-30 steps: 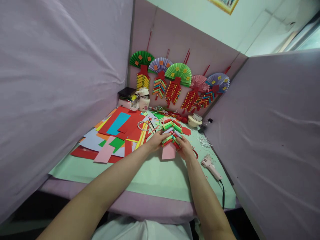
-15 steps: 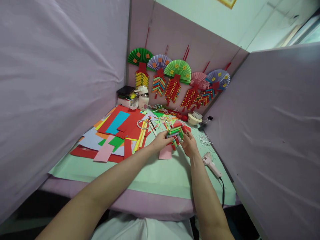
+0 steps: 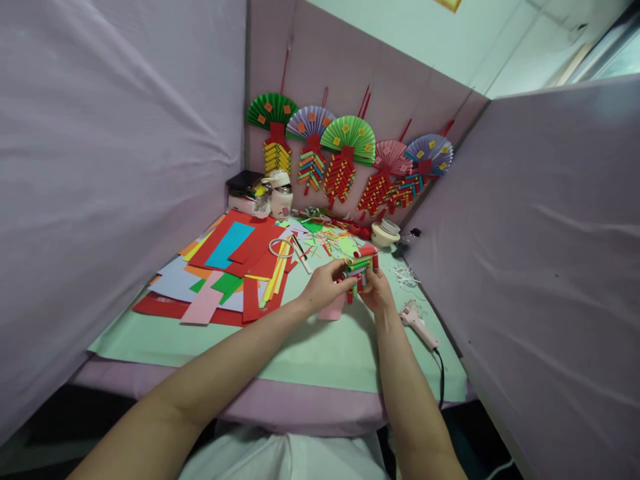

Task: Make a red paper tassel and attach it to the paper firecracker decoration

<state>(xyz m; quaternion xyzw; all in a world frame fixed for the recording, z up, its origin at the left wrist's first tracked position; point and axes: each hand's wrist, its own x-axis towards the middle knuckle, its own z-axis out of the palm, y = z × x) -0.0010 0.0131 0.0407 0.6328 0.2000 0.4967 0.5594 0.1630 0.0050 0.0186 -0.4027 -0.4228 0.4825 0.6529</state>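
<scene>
A bundle of rolled paper tubes point(image 3: 358, 265) in red, green, yellow and pale purple is held up over the table between my two hands. My left hand point(image 3: 327, 285) grips its left side, thumb across the front and fingers behind. On the right side my right hand point(image 3: 376, 289) is closed around it, near an upright red tube; part of its fingers is hidden by the rolls. Below the bundle a pink paper piece point(image 3: 331, 310) lies on the pale green table cover point(image 3: 300, 353).
Coloured paper sheets point(image 3: 235, 247) spread over the table's left half, with a white ring point(image 3: 281, 248) beside them. A pink glue gun point(image 3: 419, 324) with a black cord lies at right. Fan-shaped paper ornaments point(image 3: 349, 141) hang on the back panel above a bottle point(image 3: 281, 197).
Both hands have come closer together around the bundle, and the left hand now covers more of its left side. The whole view has shifted slightly.
</scene>
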